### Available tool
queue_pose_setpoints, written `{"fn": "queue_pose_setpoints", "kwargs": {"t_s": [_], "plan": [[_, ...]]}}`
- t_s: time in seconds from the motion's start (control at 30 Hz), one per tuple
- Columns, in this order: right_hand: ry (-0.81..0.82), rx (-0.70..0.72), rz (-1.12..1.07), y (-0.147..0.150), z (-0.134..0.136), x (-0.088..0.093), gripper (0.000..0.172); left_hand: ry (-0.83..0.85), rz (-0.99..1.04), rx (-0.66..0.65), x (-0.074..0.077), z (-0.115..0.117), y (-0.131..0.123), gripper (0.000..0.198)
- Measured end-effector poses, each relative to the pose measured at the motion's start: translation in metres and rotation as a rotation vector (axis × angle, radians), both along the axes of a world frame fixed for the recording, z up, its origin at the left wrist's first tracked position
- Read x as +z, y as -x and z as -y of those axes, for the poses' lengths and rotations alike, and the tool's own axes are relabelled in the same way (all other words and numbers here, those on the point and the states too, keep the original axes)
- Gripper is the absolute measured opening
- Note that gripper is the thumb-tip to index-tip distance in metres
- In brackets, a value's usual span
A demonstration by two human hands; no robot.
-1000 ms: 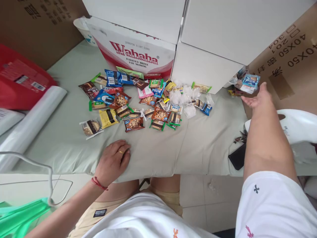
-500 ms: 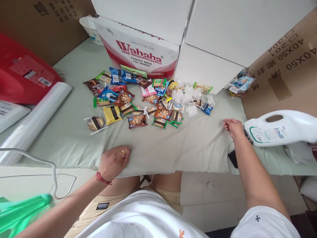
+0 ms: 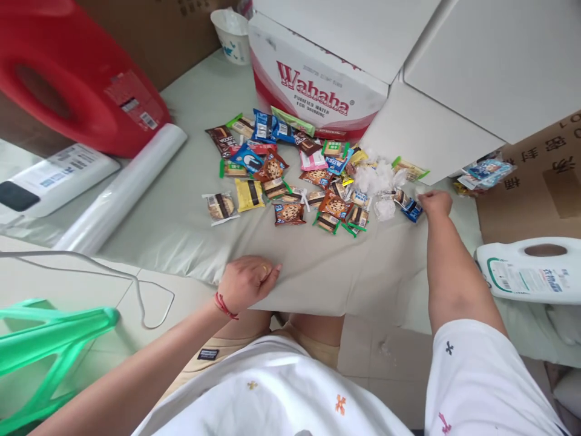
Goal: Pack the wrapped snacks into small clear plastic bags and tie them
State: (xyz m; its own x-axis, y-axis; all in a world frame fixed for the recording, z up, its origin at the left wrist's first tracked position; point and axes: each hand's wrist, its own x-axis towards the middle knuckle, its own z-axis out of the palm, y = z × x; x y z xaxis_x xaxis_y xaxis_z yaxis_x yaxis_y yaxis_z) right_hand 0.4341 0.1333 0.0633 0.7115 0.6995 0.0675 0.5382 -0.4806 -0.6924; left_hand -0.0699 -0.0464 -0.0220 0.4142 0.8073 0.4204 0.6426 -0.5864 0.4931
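A heap of small snack packets (image 3: pixel 313 181) lies on a pale green sheet (image 3: pixel 181 224) over a table. My right hand (image 3: pixel 436 203) reaches to the heap's right edge, its fingers curled and pinched at a blue snack packet (image 3: pixel 412 211). At the sheet's front edge my left hand (image 3: pixel 247 280) rests, fingers curled and gripping the fabric; it wears a ring, and a red cord circles the wrist. A cookie packet (image 3: pixel 289 213) and a yellow packet (image 3: pixel 249 194) are the pieces of the heap nearest this hand.
A Wahaha carton (image 3: pixel 318 91) and white boxes (image 3: pixel 481 66) stand behind the heap. A red jug (image 3: pixel 68 79), a film roll (image 3: pixel 122 188) and a paper cup (image 3: pixel 231 33) are left. Right: a white jug (image 3: pixel 531 272), a cardboard box (image 3: pixel 549 181) and more packets (image 3: pixel 483 172). A green stool (image 3: pixel 45 339) is below.
My right hand left the packets by the cardboard box, came down to the sheet, then moved forward to the heap's right edge. My left hand curled tighter at the sheet's edge. The view shifted left.
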Motion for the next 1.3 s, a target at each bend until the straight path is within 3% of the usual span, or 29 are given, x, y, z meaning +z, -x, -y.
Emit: {"fn": "queue_pose_setpoints", "kwargs": {"t_s": [0.13, 0.27, 0.33, 0.47, 0.57, 0.7, 0.83, 0.9, 1.1, 1.2, 1.3], "plan": [[-0.172, -0.103, -0.026, 0.03, 0.012, 0.005, 0.006, 0.002, 0.182, 0.033, 0.002, -0.001, 0.003, 0.03], [-0.352, -0.016, -0.077, 0.095, 0.085, -0.001, 0.015, 0.226, 0.397, 0.08, 0.022, 0.006, -0.011, 0.026], [-0.472, 0.124, -0.055, 0.142, 0.138, -0.009, 0.021, 0.461, 0.526, 0.014, 0.035, 0.011, -0.03, 0.031], [-0.325, 0.472, 0.04, 0.233, 0.224, -0.023, 0.013, 1.054, 0.908, -0.187, 0.044, 0.017, -0.073, 0.044], [-0.307, 0.629, -0.001, 0.272, 0.253, -0.03, 0.009, 1.149, 1.054, -0.177, 0.035, 0.017, -0.085, 0.052], [-0.328, 0.562, -0.311, 0.284, 0.264, -0.035, 0.022, 1.103, 1.023, -0.142, 0.026, 0.022, -0.076, 0.05], [-0.279, 0.521, -0.373, 0.287, 0.258, -0.038, 0.026, 1.053, 0.934, -0.239, 0.03, 0.033, -0.066, 0.049], [-0.267, 0.459, -0.509, 0.286, 0.252, -0.04, 0.031, 1.037, 0.949, -0.239, 0.032, 0.035, -0.061, 0.05], [-0.341, 0.182, -0.981, 0.263, 0.242, -0.039, 0.043, 1.13, 1.094, -0.086, 0.024, 0.025, -0.034, 0.048], [-0.353, 0.117, -1.042, 0.256, 0.245, -0.037, 0.045, 1.192, 1.17, -0.022, 0.022, 0.023, -0.024, 0.05], [-0.362, 0.107, -1.013, 0.26, 0.249, -0.033, 0.045, 1.081, 1.125, 0.044, 0.025, 0.028, -0.022, 0.049]]}}
